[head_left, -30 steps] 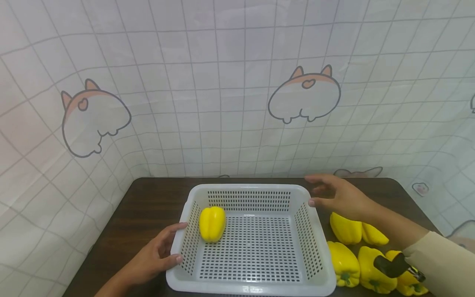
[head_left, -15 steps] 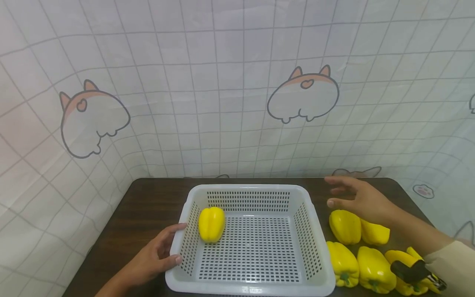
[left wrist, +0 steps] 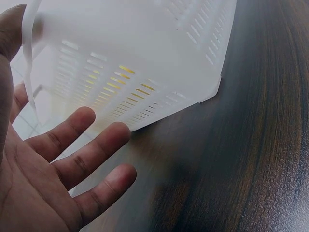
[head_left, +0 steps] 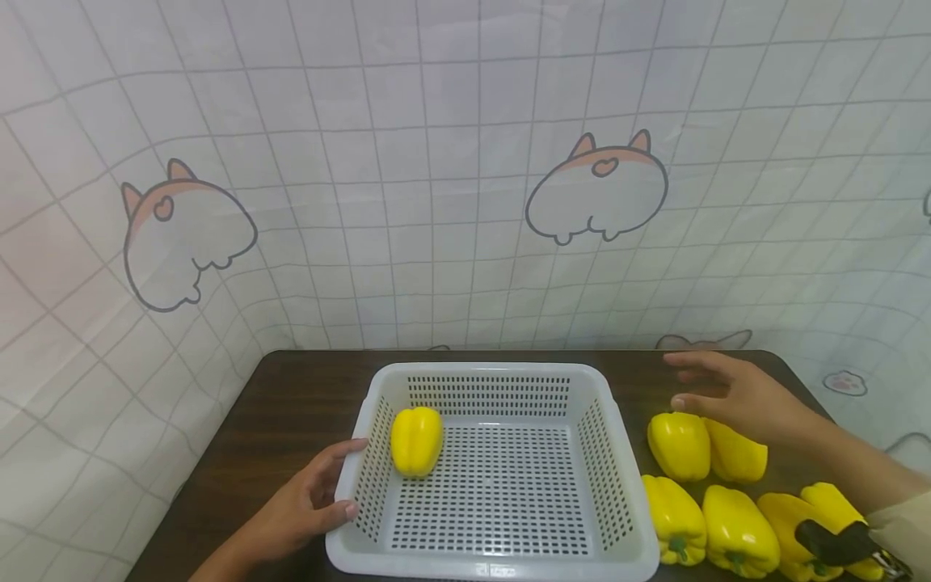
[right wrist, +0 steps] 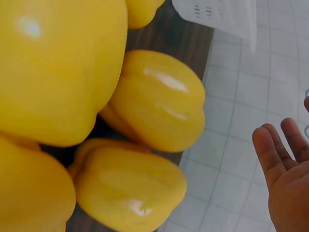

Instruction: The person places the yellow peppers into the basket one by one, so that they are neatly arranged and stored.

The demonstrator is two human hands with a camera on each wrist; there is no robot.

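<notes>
A white perforated plastic basket stands on the dark wooden table, with one yellow bell pepper at its left side. My left hand rests at the basket's left rim, thumb and index fingertip at the edge. In the left wrist view, the other fingers of that hand extend loosely beside the slotted wall. To the basket's right, several yellow bell peppers lie in a group. My right hand hovers over the back peppers, fingers spread and holding nothing.
The brown table shows to the left of the basket and behind it. A white gridded curtain with cartoon animals hangs at the table's back and sides. A dark wrist strap overlaps the rightmost peppers in the head view.
My right hand has moved right, away from the basket's right rim and over the back peppers. The left hand, the basket and the pepper in it have stayed in place.
</notes>
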